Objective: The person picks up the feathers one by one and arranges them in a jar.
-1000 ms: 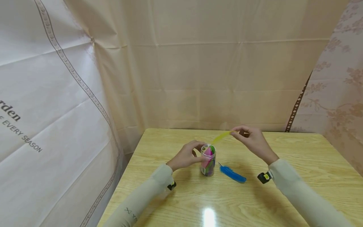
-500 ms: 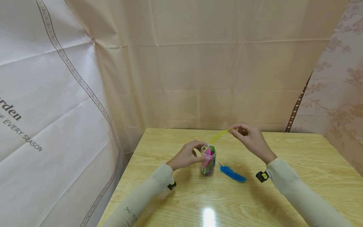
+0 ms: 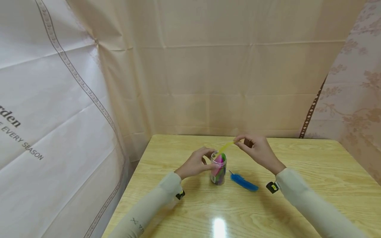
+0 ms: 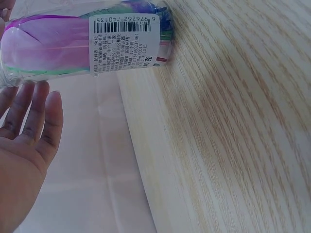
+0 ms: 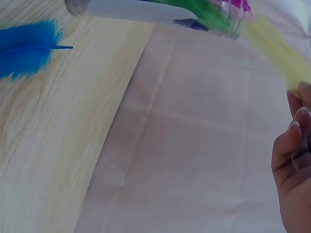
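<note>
A clear jar with a barcode label stands upright on the table, filled with pink, green and purple feathers. My left hand grips it near the rim, thumb in front and fingers behind. Between thumb and fingertips my right hand pinches a yellow feather by one end, up and to the right of the jar. The feather's other end is at the jar's mouth, and in the head view it overlaps the opening. A blue feather lies on the table right of the jar, its quill toward the jar.
The wood-grain table has its back edge just behind the hands. A beige cloth hangs behind it, with a white printed cloth at the left and a floral one at the right.
My right hand has moved left and slightly down, bringing the yellow feather's lower end to the jar's opening. The left hand, jar and blue feather have stayed in place.
</note>
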The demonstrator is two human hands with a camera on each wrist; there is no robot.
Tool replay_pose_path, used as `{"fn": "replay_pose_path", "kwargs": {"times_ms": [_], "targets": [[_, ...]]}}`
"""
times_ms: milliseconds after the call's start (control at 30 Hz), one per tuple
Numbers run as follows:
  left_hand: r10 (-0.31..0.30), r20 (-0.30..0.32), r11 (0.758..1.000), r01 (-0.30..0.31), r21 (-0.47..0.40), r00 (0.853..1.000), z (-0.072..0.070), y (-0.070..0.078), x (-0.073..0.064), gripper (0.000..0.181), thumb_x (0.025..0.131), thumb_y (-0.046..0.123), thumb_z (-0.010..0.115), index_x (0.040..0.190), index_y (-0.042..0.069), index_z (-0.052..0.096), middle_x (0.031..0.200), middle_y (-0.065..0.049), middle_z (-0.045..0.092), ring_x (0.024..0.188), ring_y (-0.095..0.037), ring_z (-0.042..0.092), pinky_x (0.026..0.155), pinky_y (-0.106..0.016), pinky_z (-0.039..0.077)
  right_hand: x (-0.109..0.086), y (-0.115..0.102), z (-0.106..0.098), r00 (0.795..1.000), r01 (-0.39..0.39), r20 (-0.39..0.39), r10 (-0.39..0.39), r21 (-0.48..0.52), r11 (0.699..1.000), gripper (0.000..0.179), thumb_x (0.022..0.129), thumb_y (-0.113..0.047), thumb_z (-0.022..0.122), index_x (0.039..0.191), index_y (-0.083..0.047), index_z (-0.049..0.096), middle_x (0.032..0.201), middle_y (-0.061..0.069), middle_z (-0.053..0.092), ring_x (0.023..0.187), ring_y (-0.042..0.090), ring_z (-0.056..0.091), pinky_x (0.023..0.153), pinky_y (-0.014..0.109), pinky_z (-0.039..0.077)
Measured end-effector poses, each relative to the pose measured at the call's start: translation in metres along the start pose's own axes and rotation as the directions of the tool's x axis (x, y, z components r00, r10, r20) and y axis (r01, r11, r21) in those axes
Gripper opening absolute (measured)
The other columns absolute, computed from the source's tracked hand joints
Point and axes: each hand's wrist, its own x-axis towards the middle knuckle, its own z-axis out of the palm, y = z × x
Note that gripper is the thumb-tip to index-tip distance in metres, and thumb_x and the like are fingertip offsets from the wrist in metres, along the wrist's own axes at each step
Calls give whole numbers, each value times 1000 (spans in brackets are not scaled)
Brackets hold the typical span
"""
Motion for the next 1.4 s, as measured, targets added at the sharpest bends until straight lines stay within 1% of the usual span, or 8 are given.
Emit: {"fn": "replay_pose_path", "kwargs": {"times_ms": [167, 300, 433, 567, 800, 1000, 1167, 1400], "targets": [[6, -7, 1000, -5, 12, 1000, 0, 0, 0, 56, 80, 51, 70, 130, 31, 55, 108, 13, 56, 96, -5, 55, 71, -25, 53, 1, -4, 6, 995, 93, 31, -92, -31, 995, 16, 88, -15, 71, 102, -23, 70, 73, -14, 56, 52, 6, 43, 45, 21, 37], [11, -10, 1000, -11, 7, 1000, 0, 0, -1, 55, 80, 51, 71, 129, 32, 55, 108, 14, 56, 96, -6, 54, 72, -27, 53, 1, -4, 11, 984, 171, 63, -167, -57, 984, 22, 86, -7, 72, 102, -22, 70, 82, -15, 58, 56, 4, 43, 48, 19, 38], [12, -5, 1000, -12, -2, 1000, 0, 0, -1, 54, 81, 50, 71, 129, 31, 56, 109, 8, 58, 96, -6, 54, 71, -27, 53, 0, -3, 15, 967, 240, 98, -235, -47, 970, 25, 85, -2, 71, 103, -19, 69, 94, -13, 62, 59, 2, 43, 50, 18, 38], [13, 1, 1000, -13, -12, 1000, 0, -1, -1, 55, 81, 49, 71, 130, 28, 56, 112, 0, 59, 97, -7, 54, 71, -26, 53, 0, -3, 20, 954, 276, 129, -269, -37, 960, 24, 85, -2, 70, 103, -18, 69, 103, -8, 64, 65, 1, 46, 52, 18, 41], [12, 10, 1000, -12, -23, 1000, 1, 0, -2, 57, 81, 50, 70, 130, 27, 56, 113, 5, 57, 97, -8, 54, 72, -27, 53, 2, -6, 30, 939, 276, 229, -255, -64, 959, 17, 88, -9, 69, 102, -18, 70, 107, -7, 62, 77, 1, 54, 55, 23, 47], [20, 16, 999, -20, -27, 1000, 0, 0, -4, 52, 82, 50, 69, 130, 36, 53, 116, 4, 57, 99, -10, 53, 72, -27, 52, 4, -7, 38, 924, 288, 294, -245, -112, 951, 17, 88, -9, 69, 103, -17, 72, 110, -6, 61, 91, 7, 60, 70, 27, 53], [22, 17, 999, -21, -28, 1000, -1, 2, -3, 50, 84, 48, 69, 129, 37, 53, 116, 7, 57, 99, -9, 53, 72, -27, 52, 9, -10, 42, 913, 279, 339, -227, -114, 953, 17, 89, -10, 68, 104, -18, 73, 111, -4, 62, 92, 7, 61, 74, 26, 53], [30, 20, 999, -29, -34, 999, -1, 2, -1, 50, 83, 47, 70, 129, 37, 53, 114, 7, 57, 99, -10, 53, 72, -28, 52, 13, -15, 42, 904, 248, 380, -196, -94, 964, 21, 91, -8, 66, 109, -14, 71, 114, -1, 61, 94, 10, 62, 74, 28, 53]]}}
